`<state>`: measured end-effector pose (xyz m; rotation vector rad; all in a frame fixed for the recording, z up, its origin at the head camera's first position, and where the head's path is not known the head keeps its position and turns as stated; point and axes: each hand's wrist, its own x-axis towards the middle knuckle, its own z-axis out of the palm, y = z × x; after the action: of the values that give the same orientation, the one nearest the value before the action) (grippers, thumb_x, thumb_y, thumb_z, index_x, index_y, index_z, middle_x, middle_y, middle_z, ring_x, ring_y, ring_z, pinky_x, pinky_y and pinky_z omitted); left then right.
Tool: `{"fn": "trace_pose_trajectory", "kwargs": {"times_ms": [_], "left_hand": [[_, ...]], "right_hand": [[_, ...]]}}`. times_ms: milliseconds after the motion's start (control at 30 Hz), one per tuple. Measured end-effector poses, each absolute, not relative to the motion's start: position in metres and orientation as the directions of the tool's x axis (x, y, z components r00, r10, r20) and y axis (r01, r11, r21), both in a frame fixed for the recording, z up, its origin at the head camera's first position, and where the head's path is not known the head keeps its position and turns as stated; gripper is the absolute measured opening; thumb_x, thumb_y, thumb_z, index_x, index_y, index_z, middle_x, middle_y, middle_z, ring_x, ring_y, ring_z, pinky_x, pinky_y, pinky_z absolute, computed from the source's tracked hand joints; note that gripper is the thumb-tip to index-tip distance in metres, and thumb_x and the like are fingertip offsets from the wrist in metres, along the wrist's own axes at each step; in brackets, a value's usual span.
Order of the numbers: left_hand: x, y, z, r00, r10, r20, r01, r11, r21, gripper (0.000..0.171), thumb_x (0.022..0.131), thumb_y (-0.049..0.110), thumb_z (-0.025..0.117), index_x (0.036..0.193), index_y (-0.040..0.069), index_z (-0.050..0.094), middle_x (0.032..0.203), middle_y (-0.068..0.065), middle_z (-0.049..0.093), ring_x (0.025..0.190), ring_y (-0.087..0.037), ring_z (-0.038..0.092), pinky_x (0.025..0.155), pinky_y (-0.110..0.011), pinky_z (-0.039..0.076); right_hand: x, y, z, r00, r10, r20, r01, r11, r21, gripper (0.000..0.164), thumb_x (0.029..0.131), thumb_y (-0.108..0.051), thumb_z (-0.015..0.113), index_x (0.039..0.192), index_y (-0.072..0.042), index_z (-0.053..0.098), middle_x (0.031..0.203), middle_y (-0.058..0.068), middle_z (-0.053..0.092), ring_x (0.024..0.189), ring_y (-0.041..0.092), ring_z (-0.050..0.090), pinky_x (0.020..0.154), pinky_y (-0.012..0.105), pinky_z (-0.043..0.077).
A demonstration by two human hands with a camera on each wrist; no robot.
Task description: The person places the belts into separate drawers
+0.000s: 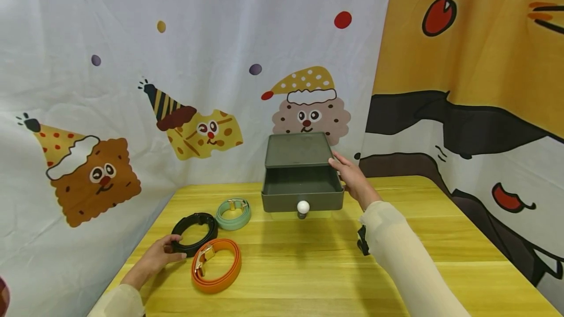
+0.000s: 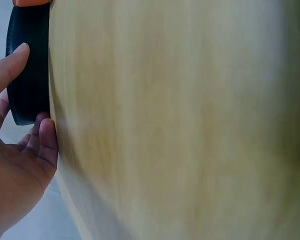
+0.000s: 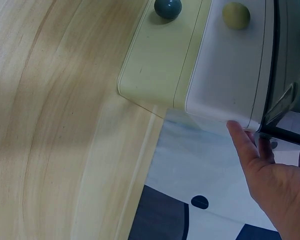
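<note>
A coiled black belt [image 1: 213, 224] lies on the table at left. My left hand [image 1: 159, 257] grips its outer left side. In the left wrist view, the thumb [image 2: 20, 55] lies against the black strap [image 2: 32, 70], with other fingers around its far side, partly hidden. A dark green drawer box [image 1: 299, 148] stands farther back, its upper drawer [image 1: 282, 202] pulled out and bare inside. My right hand [image 1: 354, 178] rests along the box's right side, touching it with extended fingers. In the right wrist view, one finger [image 3: 238, 131] meets the side of that drawer; others are partly hidden behind.
A coiled orange belt [image 1: 236, 270] with a gold buckle sits nearer the front, and a mint green belt [image 1: 225, 224] lies behind the black one. Below the pulled-out drawer is a cream drawer [image 3: 157, 60] with a grey knob [image 3: 168, 8]. A cartoon curtain [image 1: 211, 38] hangs behind the table [image 1: 308, 278].
</note>
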<state>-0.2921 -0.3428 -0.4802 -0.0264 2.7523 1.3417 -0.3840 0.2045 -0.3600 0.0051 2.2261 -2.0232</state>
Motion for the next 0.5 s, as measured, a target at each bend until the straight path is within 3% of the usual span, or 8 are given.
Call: {"fn": "trace_pose_trajectory", "kwargs": {"times_ms": [200,500], "left_hand": [[-0.2914,-0.3398,-0.4790,-0.998,0.026,-0.048,-0.022,0.621,0.784,0.044,0.082,0.004,0.079,0.117,-0.008,0.054,0.095,-0.012,0.059,0.082,-0.023,0.050,0.073,-0.034,0.041],[-0.2911,-0.3382,-0.4810,-1.000,0.007,-0.019,-0.010,0.642,0.767,0.037,0.080,0.007,0.083,0.103,-0.002,0.055,0.095,-0.009,0.059,0.084,-0.021,0.054,0.069,-0.031,0.044]], "right_hand": [[-0.3840,0.2051,-0.3604,-0.992,-0.086,-0.098,0.089,0.097,-0.991,0.063,0.104,-0.045,0.047,0.159,-0.037,0.018,0.166,0.004,0.005,0.148,0.043,0.010,0.112,0.066,0.017],[-0.3854,0.2054,-0.3612,-0.992,-0.084,-0.095,0.086,0.101,-0.991,0.063,0.103,-0.047,0.048,0.158,-0.039,0.018,0.166,0.004,0.005,0.148,0.043,0.011,0.112,0.065,0.018]]}}
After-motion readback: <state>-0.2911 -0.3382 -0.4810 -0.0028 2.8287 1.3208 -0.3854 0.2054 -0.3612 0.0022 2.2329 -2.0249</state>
